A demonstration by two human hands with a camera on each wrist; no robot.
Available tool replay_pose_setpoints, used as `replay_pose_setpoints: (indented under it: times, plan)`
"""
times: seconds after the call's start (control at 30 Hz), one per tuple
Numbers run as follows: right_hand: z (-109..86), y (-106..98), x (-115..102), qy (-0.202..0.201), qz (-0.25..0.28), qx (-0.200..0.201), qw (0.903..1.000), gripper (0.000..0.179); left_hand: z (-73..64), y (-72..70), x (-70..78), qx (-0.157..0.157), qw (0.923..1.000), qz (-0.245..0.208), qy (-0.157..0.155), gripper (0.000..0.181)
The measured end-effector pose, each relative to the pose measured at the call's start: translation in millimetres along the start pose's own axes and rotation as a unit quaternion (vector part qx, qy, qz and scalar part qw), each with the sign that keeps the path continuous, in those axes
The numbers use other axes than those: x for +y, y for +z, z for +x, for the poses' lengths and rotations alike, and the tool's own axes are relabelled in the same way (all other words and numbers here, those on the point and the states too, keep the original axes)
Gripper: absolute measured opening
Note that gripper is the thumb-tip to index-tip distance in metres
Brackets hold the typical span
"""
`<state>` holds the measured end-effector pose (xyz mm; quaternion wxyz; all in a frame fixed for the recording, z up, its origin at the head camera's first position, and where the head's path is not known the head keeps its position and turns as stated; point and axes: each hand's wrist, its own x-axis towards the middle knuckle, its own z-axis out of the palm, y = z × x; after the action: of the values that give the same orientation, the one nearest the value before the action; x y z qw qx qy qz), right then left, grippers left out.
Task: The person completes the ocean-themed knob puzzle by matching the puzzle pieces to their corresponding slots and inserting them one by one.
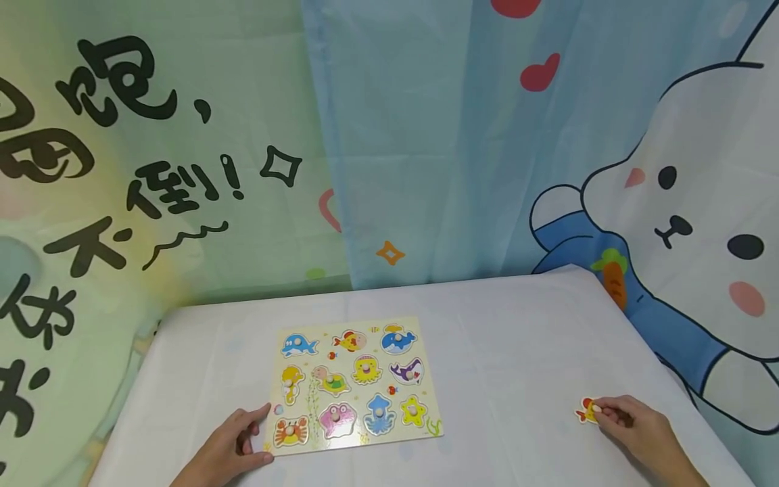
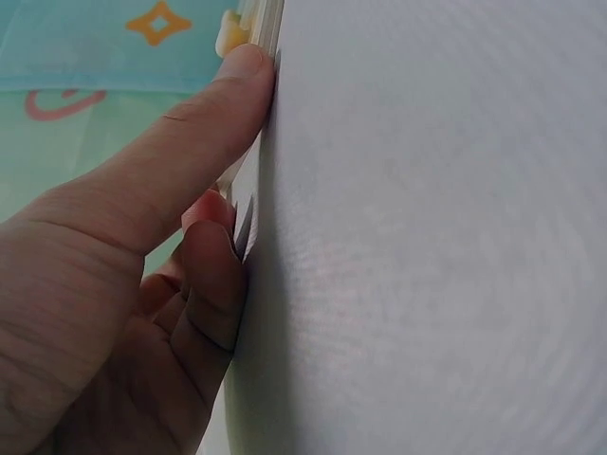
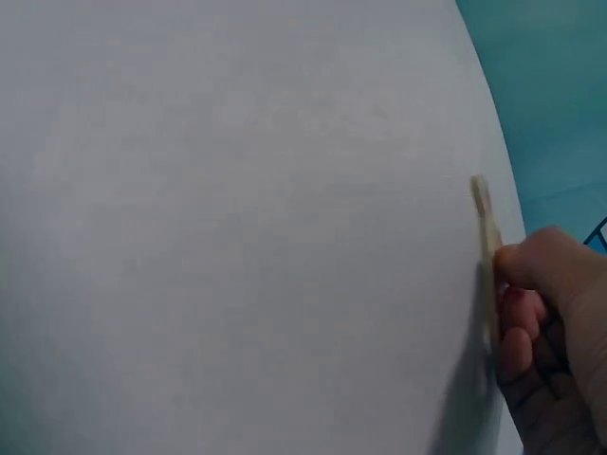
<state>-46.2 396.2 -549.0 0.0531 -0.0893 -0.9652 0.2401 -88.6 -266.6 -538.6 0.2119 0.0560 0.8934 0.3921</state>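
Note:
On the white table lies a pale yellow puzzle board point(image 1: 359, 443) with sea-animal shapes, among them a crab point(image 1: 291, 431), a pink shape point(image 1: 337, 420) and a yellow starfish point(image 1: 414, 410). My left hand point(image 1: 228, 446) touches the board's left edge, index fingertip and straight thumb apart along it; in the left wrist view the thumb point(image 2: 180, 142) lies against that edge. Well to the right, my right hand point(image 1: 639, 429) pinches a red and yellow fish puzzle piece point(image 1: 586, 410). The right wrist view shows this piece edge-on, close over the cloth.
The white cloth point(image 1: 505, 379) covers the table and stretches between board and right hand. Behind the table hangs a printed curtain point(image 1: 414, 135) with black characters, hearts and a white cartoon figure. The table's right edge runs close beside the right hand.

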Motion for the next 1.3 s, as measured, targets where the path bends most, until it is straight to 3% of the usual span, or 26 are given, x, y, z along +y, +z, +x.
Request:
replay_pose_setpoints:
  times: [0.23, 0.4, 0.53, 0.67, 0.8, 0.93, 1.13, 1.3]
  plan:
    - [15.3, -5.4, -24.0, -0.08, 0.01, 0.047, 0.9956, 0.02, -1.4, -2.6, 0.2, 0.006, 1.0, 0.004, 0.004, 0.09]
    - [26.6, 0.9, -73.8, -0.127, 0.048, 0.045, 0.9898, 0.018, -2.3, -3.5, -0.7, 0.005, 1.0, 0.0, 0.0, 0.09]
    - [43.4, 16.9, -125.9, -0.181, 0.093, 0.041, 0.9781, 0.017, -2.2, -3.7, -2.0, 0.006, 1.0, -0.002, -0.004, 0.091]
    - [63.7, 40.1, -189.1, -0.227, 0.133, 0.009, 0.9649, 0.014, -1.6, -3.7, -3.1, 0.01, 0.9999, -0.002, -0.006, 0.09]
    - [83.0, 66.6, -253.6, -0.238, 0.157, -0.063, 0.9564, 0.009, -0.2, -2.6, -1.9, 0.015, 0.9999, 0.0, 0.007, 0.089]
    - [101.6, 97.8, -301.1, -0.244, 0.152, -0.114, 0.9508, 0.005, 1.1, -2.3, 0.1, 0.02, 0.9995, 0.008, 0.023, 0.088]
    - [119.4, 136.5, -338.1, -0.256, 0.107, -0.14, 0.9504, 0.008, 2.7, -2.8, -1.0, 0.014, 0.9987, 0.005, 0.049, 0.086]
    - [123.0, 156.5, -350.4, -0.249, 0.099, -0.165, 0.9491, 0.012, 2.1, -2.6, -3.2, 0.01, 0.9994, 0.005, 0.033, 0.089]
